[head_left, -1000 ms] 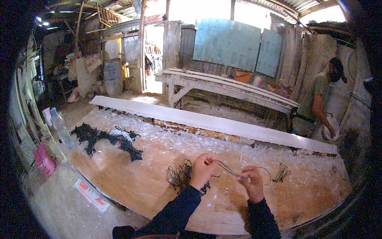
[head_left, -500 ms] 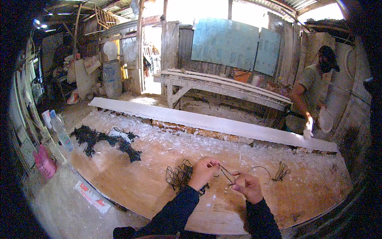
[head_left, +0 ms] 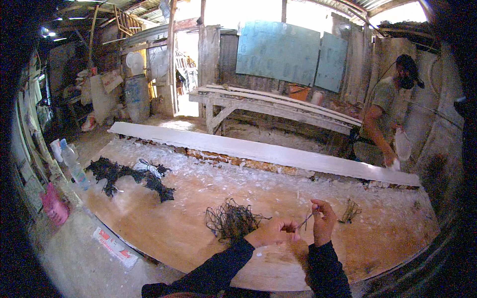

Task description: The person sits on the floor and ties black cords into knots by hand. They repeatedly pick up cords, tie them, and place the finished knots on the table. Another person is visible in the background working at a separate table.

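My left hand [head_left: 276, 231] and my right hand [head_left: 323, 222] meet over a wide wooden board [head_left: 184, 218], both pinching a thin dark cord [head_left: 307, 218] that runs between them. A loose tangle of the same dark cord [head_left: 231, 221] lies on the board just left of my left hand. A smaller bundle of cord [head_left: 350, 212] rests to the right of my right hand. Both forearms wear dark sleeves.
A heap of black netting with a pale coil [head_left: 131, 174] lies at the board's left end. A plastic bottle [head_left: 73, 164] and a pink object [head_left: 52, 206] stand at the left. A long white plank [head_left: 258, 151] edges the far side. Another person [head_left: 390, 114] stands at the right.
My hands have drawn closer together, shortening the cord stretched between them. The person at the right has shifted and bent lower toward the plank's end.
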Tool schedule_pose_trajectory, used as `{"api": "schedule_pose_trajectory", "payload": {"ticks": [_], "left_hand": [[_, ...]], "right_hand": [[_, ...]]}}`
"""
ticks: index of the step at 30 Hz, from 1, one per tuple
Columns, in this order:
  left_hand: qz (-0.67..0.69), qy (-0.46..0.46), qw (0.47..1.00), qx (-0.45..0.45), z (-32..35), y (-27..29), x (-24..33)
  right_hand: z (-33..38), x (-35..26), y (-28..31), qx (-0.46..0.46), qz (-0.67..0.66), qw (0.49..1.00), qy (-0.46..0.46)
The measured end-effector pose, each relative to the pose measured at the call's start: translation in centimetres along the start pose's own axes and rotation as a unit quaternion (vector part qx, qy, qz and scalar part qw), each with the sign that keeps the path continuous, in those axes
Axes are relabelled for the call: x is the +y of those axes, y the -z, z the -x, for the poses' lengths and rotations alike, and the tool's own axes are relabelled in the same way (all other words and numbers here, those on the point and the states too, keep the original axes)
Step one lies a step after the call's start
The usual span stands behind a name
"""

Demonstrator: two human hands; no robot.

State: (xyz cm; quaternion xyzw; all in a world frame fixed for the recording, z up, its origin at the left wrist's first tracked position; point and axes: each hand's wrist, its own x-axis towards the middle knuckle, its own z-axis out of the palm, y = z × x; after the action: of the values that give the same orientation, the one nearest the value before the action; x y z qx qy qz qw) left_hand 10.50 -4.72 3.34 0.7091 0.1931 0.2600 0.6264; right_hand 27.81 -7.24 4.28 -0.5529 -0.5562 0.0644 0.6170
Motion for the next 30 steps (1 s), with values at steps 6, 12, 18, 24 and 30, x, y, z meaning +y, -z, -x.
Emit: {"api": "schedule_pose_trajectory", "payload": {"ticks": [6, 12, 18, 24, 30], "left_hand": [[-0.02, -0.056, 0.97, 0.237, -0.4, 1.3, -0.2], [-0.065, -0.098, 0.869, 0.48, -0.6, 3.8, -1.7], [-0.089, -0.095, 0.861, 0.491, -0.4, 4.4, -1.5], [-0.117, -0.124, 0.878, 0.447, -0.4, 3.8, -2.0], [-0.124, -0.059, 0.922, 0.361, -0.8, 3.4, -2.6]], "right_hand": [[-0.4, 0.8, 0.2, 0.005, -0.018, 0.998, 0.054], [1.3, -1.2, -0.7, -0.193, -0.03, 0.979, 0.063], [3.2, -3.8, -1.6, -0.417, -0.264, 0.869, -0.03], [2.4, -3.6, -0.6, -0.385, -0.071, 0.918, 0.065], [2.0, -1.6, -0.7, -0.238, -0.162, 0.943, -0.166]]}}
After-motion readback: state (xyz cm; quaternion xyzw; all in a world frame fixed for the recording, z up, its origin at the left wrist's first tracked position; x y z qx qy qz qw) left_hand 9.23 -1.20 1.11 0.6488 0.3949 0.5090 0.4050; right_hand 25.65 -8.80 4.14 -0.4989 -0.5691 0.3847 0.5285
